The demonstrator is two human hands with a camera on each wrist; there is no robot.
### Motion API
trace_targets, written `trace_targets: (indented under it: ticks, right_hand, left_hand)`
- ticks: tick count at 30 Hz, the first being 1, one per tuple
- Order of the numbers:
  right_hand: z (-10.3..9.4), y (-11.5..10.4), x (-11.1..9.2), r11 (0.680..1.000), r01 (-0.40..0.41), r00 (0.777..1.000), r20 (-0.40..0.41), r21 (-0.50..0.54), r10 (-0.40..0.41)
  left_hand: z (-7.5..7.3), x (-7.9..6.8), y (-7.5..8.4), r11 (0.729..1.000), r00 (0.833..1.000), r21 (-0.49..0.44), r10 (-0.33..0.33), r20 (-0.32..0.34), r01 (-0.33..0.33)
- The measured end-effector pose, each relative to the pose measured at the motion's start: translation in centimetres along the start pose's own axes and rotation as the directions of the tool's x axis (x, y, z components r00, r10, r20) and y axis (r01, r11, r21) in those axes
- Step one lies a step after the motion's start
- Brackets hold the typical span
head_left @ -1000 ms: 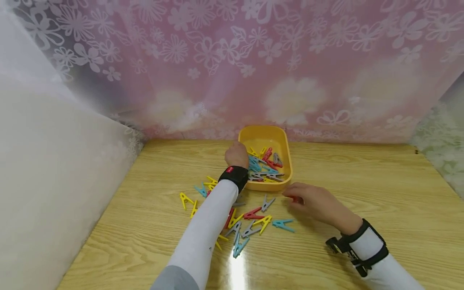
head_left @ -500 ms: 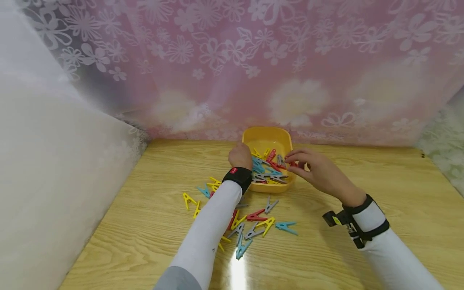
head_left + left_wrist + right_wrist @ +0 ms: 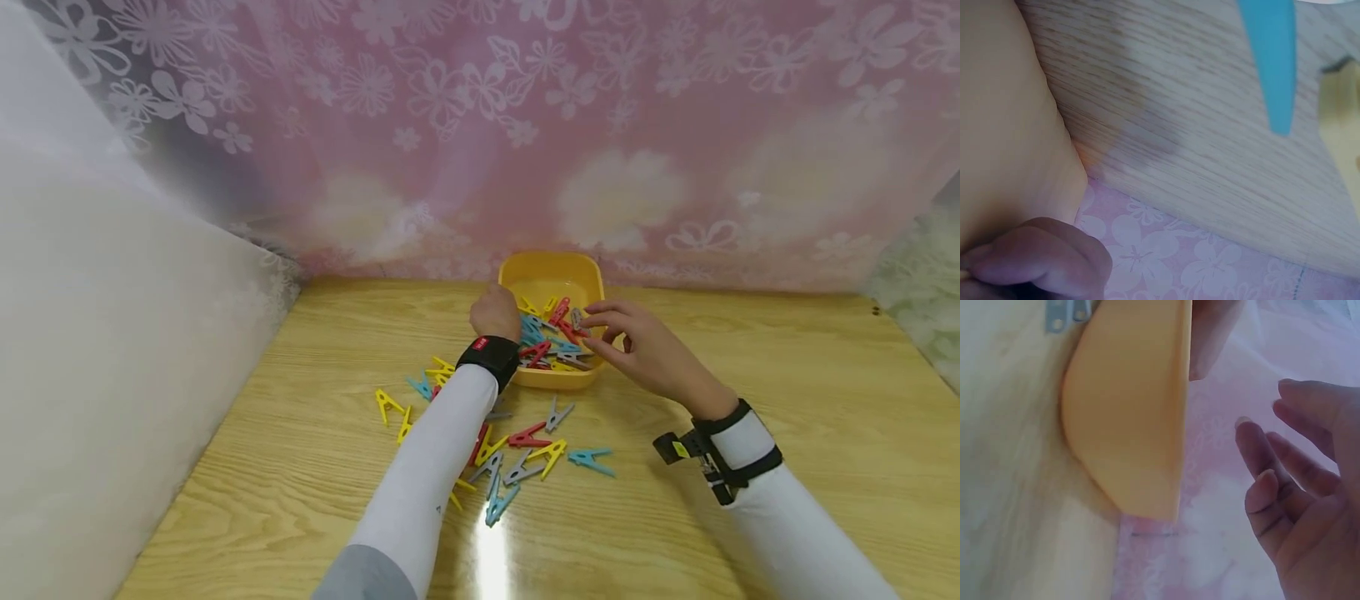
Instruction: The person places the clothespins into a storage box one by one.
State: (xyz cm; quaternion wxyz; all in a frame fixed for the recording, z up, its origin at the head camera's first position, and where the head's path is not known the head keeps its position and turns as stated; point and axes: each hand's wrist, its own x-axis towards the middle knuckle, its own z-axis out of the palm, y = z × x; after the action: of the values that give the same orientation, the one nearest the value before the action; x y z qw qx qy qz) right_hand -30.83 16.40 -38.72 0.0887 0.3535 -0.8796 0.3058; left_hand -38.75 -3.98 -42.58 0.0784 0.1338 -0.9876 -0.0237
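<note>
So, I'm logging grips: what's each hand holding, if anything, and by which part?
Left hand: the yellow rounded plastic tub, by its left rim. Right hand: nothing.

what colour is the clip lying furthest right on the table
The clip is light blue; it shows best in the head view.

We wear white sleeves with a grey part on the left, a black left wristband with a little red tag, and black right straps with a small black gadget and yellow spot.

left grip curled, right grip loosely spread
</note>
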Motion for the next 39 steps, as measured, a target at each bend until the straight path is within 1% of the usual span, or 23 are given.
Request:
trace_targets:
  ticks: [4,6,10,13,17,21,27,29,31,35,39]
  right_hand:
    - [-0.1,-0.1,-1.5,0.999,-0.042,0.999,0.030,0.013,0.042]
    - [-0.1,-0.2,-2.2,0.998,-0.056,0.997,0.050,0.023,0.054]
    - [0.4,-0.2,-3.8,0.996,-0.083,0.992,0.098,0.039,0.079]
    - [0.9,-0.1,-4.9,0.993,-0.112,0.982,0.155,0.045,0.104]
    - [1.6,-0.3,-6.1,0.983,-0.167,0.960,0.241,0.070,0.145]
    - [2.0,-0.5,-7.0,0.978,-0.193,0.938,0.306,0.078,0.160]
    - [2.7,-0.7,-8.1,0.968,-0.241,0.899,0.390,0.066,0.198]
    - [3.0,-0.8,-8.5,0.966,-0.252,0.890,0.406,0.057,0.208]
    - [3.2,-0.9,-8.9,0.968,-0.246,0.889,0.408,0.040,0.209]
    - [3.4,-1.0,-9.2,0.976,-0.216,0.898,0.395,0.008,0.195]
    - [3.1,-0.9,-9.5,0.976,-0.216,0.904,0.381,0.010,0.195]
  left_hand:
    - [-0.2,0.3,-0.4,1.000,1.000,0.011,0.004,0.020,-0.005]
    - [-0.1,0.4,-0.6,1.000,1.000,0.004,-0.003,0.012,0.003]
    - [0.2,0.6,-0.7,1.000,1.000,-0.004,-0.008,-0.028,0.008]
    - [0.1,0.6,-0.8,1.000,1.000,0.010,0.004,-0.027,-0.004]
    - [-0.1,0.6,-0.9,1.000,1.000,0.016,0.008,-0.005,-0.008]
    - [-0.2,0.6,-0.8,1.000,1.000,0.006,0.010,0.003,-0.010]
    - [-0.1,0.6,-0.7,1.000,1.000,0.006,0.016,0.007,-0.016]
    - [0.0,0.6,-0.6,1.000,1.000,0.007,0.020,0.009,-0.020]
    - [0.0,0.5,-0.5,1.000,1.000,0.001,0.020,0.004,-0.020]
    - [0.0,0.4,-0.2,1.000,1.000,0.005,0.026,-0.001,-0.026]
    - [0.0,0.2,0.1,1.000,1.000,0.007,0.029,0.010,-0.029]
